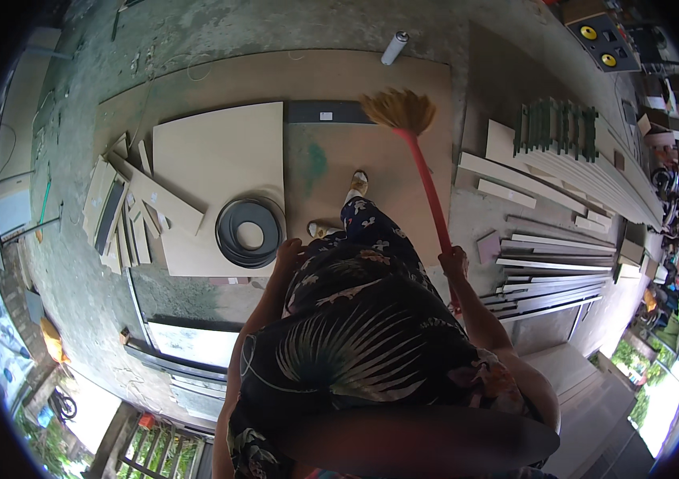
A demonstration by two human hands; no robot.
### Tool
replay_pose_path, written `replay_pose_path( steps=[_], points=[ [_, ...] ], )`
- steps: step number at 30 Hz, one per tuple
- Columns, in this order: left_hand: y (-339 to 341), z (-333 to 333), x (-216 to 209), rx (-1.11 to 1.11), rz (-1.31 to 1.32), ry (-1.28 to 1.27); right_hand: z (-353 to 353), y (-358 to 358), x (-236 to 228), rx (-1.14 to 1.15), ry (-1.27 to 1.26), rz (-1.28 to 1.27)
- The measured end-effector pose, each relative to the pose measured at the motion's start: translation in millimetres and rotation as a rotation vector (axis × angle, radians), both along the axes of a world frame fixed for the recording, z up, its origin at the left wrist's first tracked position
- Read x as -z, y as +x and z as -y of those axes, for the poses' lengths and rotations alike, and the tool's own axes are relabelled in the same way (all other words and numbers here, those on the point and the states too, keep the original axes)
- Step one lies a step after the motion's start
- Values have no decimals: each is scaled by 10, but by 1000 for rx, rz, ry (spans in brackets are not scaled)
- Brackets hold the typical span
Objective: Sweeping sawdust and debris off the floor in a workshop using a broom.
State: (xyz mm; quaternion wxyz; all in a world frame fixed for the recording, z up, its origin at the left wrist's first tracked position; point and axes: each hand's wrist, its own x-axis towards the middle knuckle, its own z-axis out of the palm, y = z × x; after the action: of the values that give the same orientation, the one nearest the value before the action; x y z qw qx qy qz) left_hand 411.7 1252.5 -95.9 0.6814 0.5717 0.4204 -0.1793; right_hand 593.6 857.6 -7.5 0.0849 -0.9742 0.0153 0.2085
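Note:
My right hand (453, 263) is wrapped round the red handle of a broom (429, 180), whose end runs back past my wrist. The broom's straw-coloured bristles (401, 109) fan out ahead of me, over the right end of a dark strip (339, 112) that bears a small white label. Down by my left hip hangs my left hand (289, 254), empty, its fingers loosely bent and partly apart. Close to it, a coil of dark edging band (232, 239) rests on a large pale board (220, 160). My feet stand on a brown sheet (331, 172).
A spray can (394, 48) lies beyond the brown sheet. Offcut boards (156, 195) are heaped at the left. On the right are stacked long panels (543, 173), green slotted pieces (555, 129) and metal strips (551, 267). A speaker box (603, 41) stands at the far right.

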Motion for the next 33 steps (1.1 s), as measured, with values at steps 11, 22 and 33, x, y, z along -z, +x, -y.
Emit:
replay_pose_path(
  steps=[11, 22, 33],
  points=[
    [1406, 90, -500, -251, -87, -158, -9, 928, 282, -587, -46, -624],
    [1411, 204, 25, 33, -116, 37, -1676, 1774, -263, -153, 663, -821],
    [1657, 41, 1, 219, 355, 416, -1369, 2138, -804, -166, 716, -635]
  ],
)
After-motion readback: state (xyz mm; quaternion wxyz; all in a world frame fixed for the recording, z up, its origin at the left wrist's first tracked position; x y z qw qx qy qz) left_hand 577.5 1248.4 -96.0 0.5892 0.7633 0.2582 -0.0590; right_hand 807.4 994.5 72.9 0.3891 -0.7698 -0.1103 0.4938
